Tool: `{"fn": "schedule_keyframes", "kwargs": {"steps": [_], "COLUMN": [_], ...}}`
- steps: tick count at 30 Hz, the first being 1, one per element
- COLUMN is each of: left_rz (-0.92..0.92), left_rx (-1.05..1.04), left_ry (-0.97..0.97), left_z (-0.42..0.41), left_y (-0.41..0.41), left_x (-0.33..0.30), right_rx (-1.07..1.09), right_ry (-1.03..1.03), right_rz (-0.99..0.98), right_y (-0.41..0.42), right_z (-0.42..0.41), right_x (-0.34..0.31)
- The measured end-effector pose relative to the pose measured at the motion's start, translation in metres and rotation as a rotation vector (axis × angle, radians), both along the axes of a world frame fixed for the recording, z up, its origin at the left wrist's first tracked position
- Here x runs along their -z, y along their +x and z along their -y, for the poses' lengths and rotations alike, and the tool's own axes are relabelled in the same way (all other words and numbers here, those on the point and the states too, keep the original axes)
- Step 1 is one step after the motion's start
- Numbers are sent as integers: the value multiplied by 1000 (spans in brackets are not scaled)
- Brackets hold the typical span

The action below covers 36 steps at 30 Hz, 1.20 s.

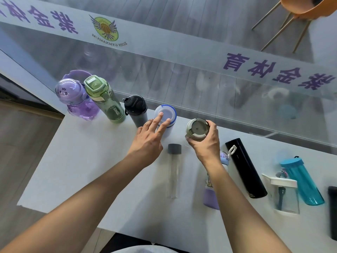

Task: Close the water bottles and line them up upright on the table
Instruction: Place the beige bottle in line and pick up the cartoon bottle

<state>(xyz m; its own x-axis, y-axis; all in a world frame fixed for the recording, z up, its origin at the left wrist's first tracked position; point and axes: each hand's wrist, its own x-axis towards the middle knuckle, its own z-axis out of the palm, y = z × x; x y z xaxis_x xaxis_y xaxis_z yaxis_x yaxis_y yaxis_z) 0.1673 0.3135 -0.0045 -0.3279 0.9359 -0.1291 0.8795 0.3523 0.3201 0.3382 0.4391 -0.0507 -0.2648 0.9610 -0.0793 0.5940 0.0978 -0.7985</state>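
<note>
Several bottles stand upright in a row at the far edge of the white table: a purple bear-lid bottle, a green bottle, a black-capped grey bottle and a white bottle with a blue-rimmed lid. My left hand is open, its fingertips resting on that white lid. My right hand grips an upright bottle by its olive-grey lid. Lying flat nearer me are a clear bottle with a grey cap, a purple-white bottle, a black flask, a clear white-lidded bottle and a teal bottle.
A glass wall with purple lettering runs right behind the table's far edge. A dark object lies at the right frame edge. An orange chair stands beyond the glass. Wooden floor shows left of the table.
</note>
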Motion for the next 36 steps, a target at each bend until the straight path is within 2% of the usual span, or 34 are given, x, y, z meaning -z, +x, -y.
{"fn": "schedule_keyframes", "kwargs": {"steps": [19,26,32,36], "left_rz": [-13,-35,-54,-59], "left_rx": [33,63,80,114], "left_ry": [-5,7,57,163], "left_z": [1,-7,-12,-5], "left_y": [-3,-9,-10,-2], "left_x": [1,-8,-13,-14], "right_rx": [3,74,139,182], "right_ry": [-6,-52,89,121], "right_rz": [1,130,164,198], "right_y": [-7,5,36,61], "right_z": [0,13,43,51], "right_x": [0,-16,-33,-37]}}
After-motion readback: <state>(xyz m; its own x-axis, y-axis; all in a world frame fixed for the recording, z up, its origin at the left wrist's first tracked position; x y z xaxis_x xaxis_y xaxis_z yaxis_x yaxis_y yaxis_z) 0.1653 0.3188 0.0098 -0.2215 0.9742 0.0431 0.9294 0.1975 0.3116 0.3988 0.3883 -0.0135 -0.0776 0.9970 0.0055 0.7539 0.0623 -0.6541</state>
